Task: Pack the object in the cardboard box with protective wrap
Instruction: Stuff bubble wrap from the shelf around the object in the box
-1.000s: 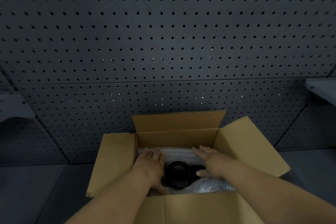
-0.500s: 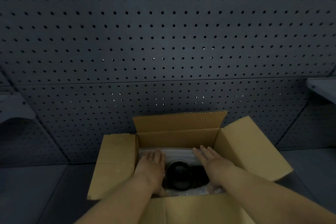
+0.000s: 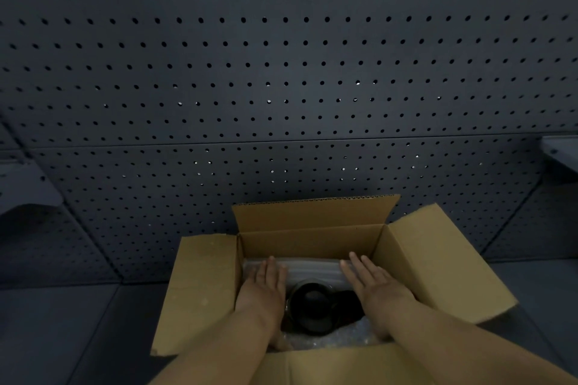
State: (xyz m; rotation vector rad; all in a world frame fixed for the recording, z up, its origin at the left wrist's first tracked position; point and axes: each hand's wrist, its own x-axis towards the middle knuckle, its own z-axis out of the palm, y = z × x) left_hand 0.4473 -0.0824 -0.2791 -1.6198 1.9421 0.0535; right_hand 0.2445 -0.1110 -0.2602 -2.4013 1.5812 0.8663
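While both flat, empty hands, left hand (image 3: 264, 287) and right hand (image 3: 373, 286), flank it inside the cardboard box (image 3: 312, 242), the black rounded object (image 3: 312, 306) on bubble wrap (image 3: 353, 333) appears rigid, smooth; grip its sides.

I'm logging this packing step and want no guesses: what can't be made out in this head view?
- What the black object is: dim light, and the left hand and right hand cover its sides.
- The wrap under the hands: hidden by them.
- The cardboard box near flap: cut off by the bottom edge.
- The box floor: covered by the wrap and the object.
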